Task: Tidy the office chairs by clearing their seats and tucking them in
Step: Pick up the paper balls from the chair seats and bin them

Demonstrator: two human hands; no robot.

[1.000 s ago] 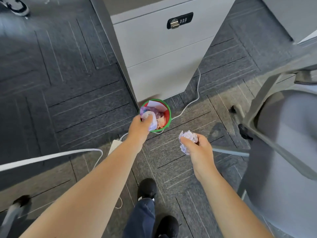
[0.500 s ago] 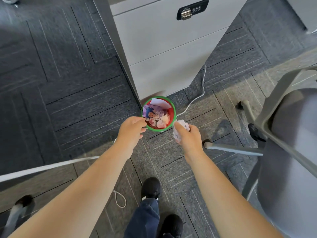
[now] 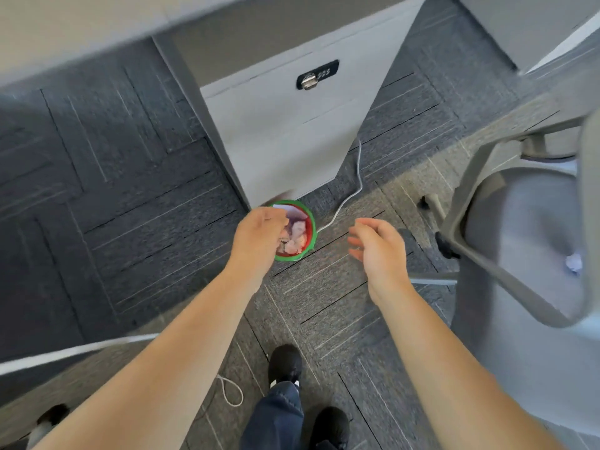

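Since half a second ago, the paper wad has left the right hand (image 3: 376, 251), now spread empty; left hand (image 3: 259, 241) loosely curled, apparently empty, over the green-rimmed bin (image 3: 310, 222). On the grey chair (image 3: 532, 222) seat, right, a crumpled paper (image 3: 573, 264) remains.

Both empty hands, left (image 3: 259, 235) and right (image 3: 378, 248), hover over grey carpet beside a green-rimmed red bin (image 3: 300, 233) holding crumpled paper.

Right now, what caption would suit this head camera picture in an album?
Two empty hands, left and right, hover by a paper-filled bin; one crumpled paper waits on the chair seat.
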